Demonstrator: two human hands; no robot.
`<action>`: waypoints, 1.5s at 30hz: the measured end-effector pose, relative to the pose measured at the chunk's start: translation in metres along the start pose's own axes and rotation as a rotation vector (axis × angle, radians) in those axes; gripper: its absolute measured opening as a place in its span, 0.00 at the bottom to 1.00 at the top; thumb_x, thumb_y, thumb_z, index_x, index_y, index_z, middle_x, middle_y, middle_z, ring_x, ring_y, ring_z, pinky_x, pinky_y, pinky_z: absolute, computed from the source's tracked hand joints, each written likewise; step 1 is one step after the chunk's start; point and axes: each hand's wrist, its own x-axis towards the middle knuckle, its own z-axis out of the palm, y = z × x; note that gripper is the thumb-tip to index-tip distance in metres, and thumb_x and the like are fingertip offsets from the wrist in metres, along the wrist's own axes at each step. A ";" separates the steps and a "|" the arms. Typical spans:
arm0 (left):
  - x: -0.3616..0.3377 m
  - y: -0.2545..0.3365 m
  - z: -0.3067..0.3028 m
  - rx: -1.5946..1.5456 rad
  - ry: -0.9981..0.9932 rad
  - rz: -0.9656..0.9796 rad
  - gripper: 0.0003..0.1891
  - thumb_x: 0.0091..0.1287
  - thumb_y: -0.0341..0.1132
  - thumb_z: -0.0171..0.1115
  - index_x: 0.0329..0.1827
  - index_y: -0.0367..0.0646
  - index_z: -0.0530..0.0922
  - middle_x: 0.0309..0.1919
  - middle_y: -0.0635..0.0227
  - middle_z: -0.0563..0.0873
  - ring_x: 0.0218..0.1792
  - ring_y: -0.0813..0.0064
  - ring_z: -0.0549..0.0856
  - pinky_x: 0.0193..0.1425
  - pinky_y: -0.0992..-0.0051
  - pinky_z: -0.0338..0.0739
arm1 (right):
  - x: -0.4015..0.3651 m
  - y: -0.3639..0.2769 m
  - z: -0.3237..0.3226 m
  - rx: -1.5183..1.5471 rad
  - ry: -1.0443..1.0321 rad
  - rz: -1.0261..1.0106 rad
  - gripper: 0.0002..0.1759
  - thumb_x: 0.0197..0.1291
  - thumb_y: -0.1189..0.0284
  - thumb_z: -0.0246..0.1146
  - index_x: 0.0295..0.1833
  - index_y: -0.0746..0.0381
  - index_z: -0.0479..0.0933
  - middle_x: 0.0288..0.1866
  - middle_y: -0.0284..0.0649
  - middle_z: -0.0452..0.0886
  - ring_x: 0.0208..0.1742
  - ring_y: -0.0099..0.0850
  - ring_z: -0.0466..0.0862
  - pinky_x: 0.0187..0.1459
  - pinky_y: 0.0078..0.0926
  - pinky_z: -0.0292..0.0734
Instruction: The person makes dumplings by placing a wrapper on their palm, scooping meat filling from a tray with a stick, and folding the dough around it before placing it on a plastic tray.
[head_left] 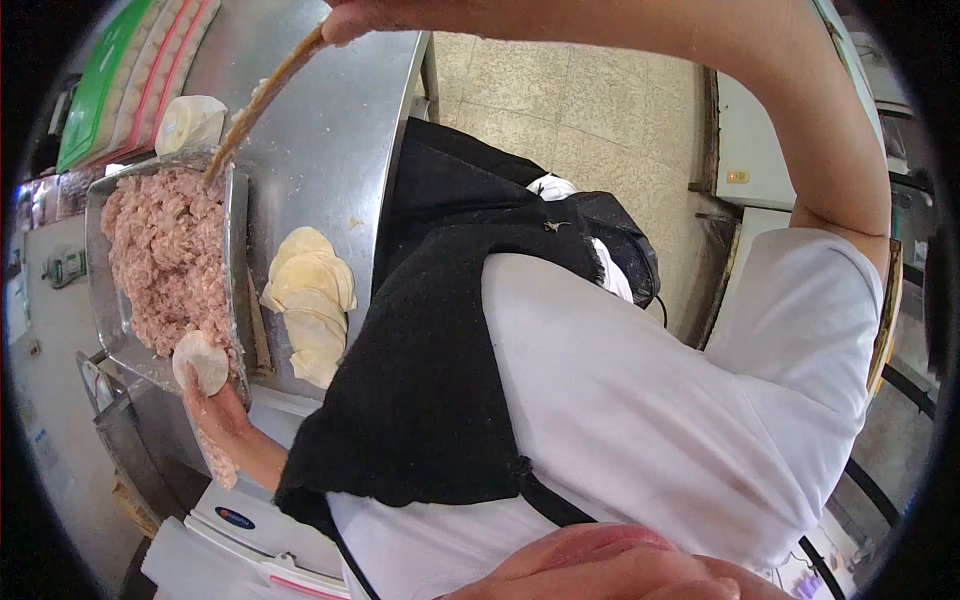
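In my left hand (220, 405) a round pale dough wrapper (201, 363) lies against the fingers, beside the lower corner of a metal tray (240, 250). The tray holds a mass of pink ground meat (165, 250). My right hand (350, 20), cut off by the top edge, is closed on the upper end of a thin wooden stick (265, 110). The stick slants down, its lower tip at the meat by the tray's rim. A stack of overlapping wrappers (310, 300) rests on the metal table (330, 130) to the right of the tray.
Green and red-striped trays (125, 90) with rows of pale pieces stand at the upper left. Another wrapper pile (190, 125) sits beside them. A white box with a blue label (235, 520) is below the table. My black apron (420, 390) borders the table edge.
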 end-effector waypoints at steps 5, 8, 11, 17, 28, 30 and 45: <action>-0.001 0.000 0.000 -0.068 0.085 -0.013 0.24 0.68 0.29 0.58 0.64 0.23 0.65 0.60 0.47 0.76 0.60 0.57 0.78 0.65 0.63 0.75 | 0.007 -0.006 -0.001 0.159 0.102 0.012 0.14 0.60 0.72 0.59 0.25 0.69 0.72 0.19 0.46 0.74 0.24 0.42 0.79 0.29 0.36 0.77; -0.002 -0.003 0.002 -0.112 0.210 0.033 0.22 0.68 0.30 0.58 0.61 0.24 0.68 0.58 0.48 0.77 0.59 0.58 0.79 0.65 0.64 0.75 | 0.032 -0.003 0.020 0.175 -0.024 0.039 0.13 0.61 0.71 0.58 0.26 0.68 0.72 0.23 0.45 0.76 0.27 0.43 0.80 0.31 0.36 0.78; 0.006 -0.015 -0.011 -0.163 0.244 0.108 0.19 0.68 0.30 0.59 0.57 0.27 0.72 0.56 0.52 0.79 0.57 0.61 0.80 0.63 0.65 0.75 | 0.079 0.001 0.049 0.343 -0.052 -0.006 0.13 0.64 0.68 0.57 0.29 0.66 0.74 0.26 0.45 0.79 0.30 0.44 0.82 0.33 0.38 0.78; -0.006 -0.018 0.003 -0.087 0.246 0.294 0.15 0.67 0.34 0.62 0.51 0.33 0.79 0.49 0.62 0.83 0.53 0.70 0.81 0.60 0.71 0.73 | 0.182 -0.003 0.114 0.484 0.057 -0.178 0.17 0.63 0.61 0.58 0.30 0.64 0.78 0.27 0.49 0.80 0.32 0.49 0.81 0.35 0.46 0.76; -0.011 -0.005 0.033 -0.083 0.605 0.412 0.17 0.69 0.38 0.62 0.55 0.35 0.78 0.48 0.64 0.83 0.50 0.76 0.80 0.58 0.74 0.72 | 0.291 -0.062 0.174 0.097 -0.018 -0.579 0.07 0.57 0.71 0.59 0.31 0.59 0.80 0.27 0.42 0.81 0.30 0.39 0.85 0.30 0.37 0.80; -0.008 -0.009 0.029 0.010 0.636 0.486 0.16 0.68 0.35 0.61 0.55 0.36 0.77 0.47 0.64 0.84 0.48 0.76 0.81 0.56 0.74 0.74 | 0.266 -0.076 0.167 0.113 0.005 -0.602 0.07 0.55 0.72 0.59 0.30 0.59 0.82 0.27 0.44 0.82 0.30 0.40 0.86 0.30 0.36 0.81; -0.011 -0.010 0.030 -0.012 0.633 0.556 0.13 0.68 0.31 0.57 0.53 0.35 0.77 0.43 0.66 0.84 0.44 0.78 0.81 0.51 0.76 0.75 | 0.311 -0.060 0.214 0.324 0.084 -0.461 0.20 0.65 0.54 0.55 0.35 0.60 0.78 0.30 0.45 0.82 0.33 0.46 0.83 0.34 0.44 0.77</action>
